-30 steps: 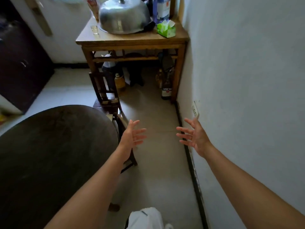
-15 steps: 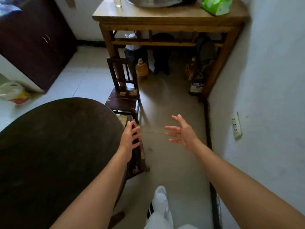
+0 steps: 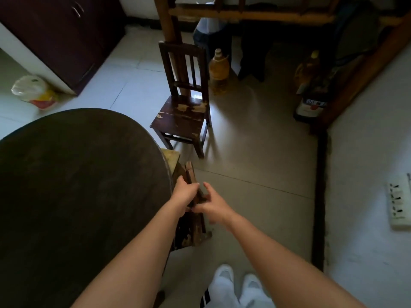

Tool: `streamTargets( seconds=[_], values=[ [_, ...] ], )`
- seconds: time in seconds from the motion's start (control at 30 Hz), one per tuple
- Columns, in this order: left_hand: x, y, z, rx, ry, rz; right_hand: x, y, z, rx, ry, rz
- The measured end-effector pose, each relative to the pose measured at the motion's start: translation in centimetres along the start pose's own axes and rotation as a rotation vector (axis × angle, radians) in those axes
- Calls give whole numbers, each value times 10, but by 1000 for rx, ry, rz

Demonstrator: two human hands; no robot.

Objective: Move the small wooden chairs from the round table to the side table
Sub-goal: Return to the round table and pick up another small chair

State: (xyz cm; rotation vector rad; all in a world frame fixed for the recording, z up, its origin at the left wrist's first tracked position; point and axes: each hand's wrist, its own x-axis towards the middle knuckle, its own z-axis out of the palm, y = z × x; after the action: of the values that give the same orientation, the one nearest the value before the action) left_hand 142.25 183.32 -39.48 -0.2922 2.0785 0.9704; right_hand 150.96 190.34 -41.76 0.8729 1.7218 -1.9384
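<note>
Hands that hovered spread a moment earlier had closed, left hand [image 3: 184,194] and right hand [image 3: 213,205] clamping the near chair [image 3: 191,174] backrest at the round table [image 3: 77,174]'s 3 o'clock edge, ready for lifting.

Both hands [image 3: 198,200] now closed on near chair's backrest [image 3: 192,181], view tipped downward

Small chair [image 3: 184,116] by the round worktop [image 3: 77,174]: dark varnished wood, seat finish chipped to bare patches. Worktop: dark, matt. Floor [image 3: 255,152]: smooth, pale, slight sheen. Side table [image 3: 244,15] frame: lighter wood.
</note>
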Motion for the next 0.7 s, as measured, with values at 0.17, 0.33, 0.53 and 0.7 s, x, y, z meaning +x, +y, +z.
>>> streamTargets(
  seconds=[0.17,0.33,0.53,0.7],
  values=[
    [26,-10,11,142,21,52,28,27,39,-97,34,-4],
    [27,3,14,231,84,104,26,20,40,-131,120,4],
    [24,31,19,106,88,80,14,-16,4,-226,102,22],
    [9,77,44,28,32,79,-9,-46,-49,-285,136,-23]
  ],
)
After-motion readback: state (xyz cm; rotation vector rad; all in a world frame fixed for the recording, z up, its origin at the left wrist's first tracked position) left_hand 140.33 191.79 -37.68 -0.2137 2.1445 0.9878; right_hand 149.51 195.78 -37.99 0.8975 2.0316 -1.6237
